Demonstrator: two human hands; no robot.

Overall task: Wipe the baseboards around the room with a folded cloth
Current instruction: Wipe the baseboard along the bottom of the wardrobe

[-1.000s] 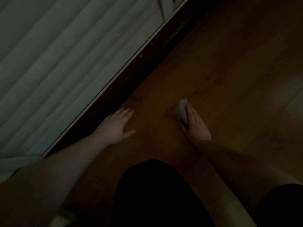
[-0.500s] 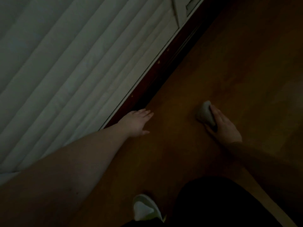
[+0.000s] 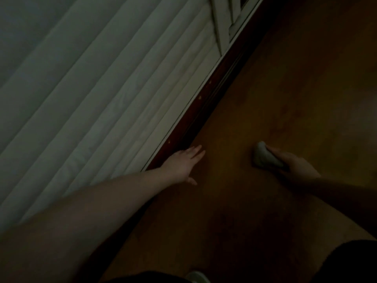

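on the wood floor (image 3: 265, 99), right hand (image 3: 295, 166) grips a pale bunched cloth (image 3: 264, 156).

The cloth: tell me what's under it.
The cloth, gripped by the right hand, sits over the wooden floor. The spot beneath is covered; contact is unclear in the dim light.

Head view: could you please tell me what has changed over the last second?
The left hand has slid forward along the floor to lie open beside the dark baseboard. The right hand has shifted right across the floor. Unchanged: its fingers still grip the folded cloth, off the baseboard.
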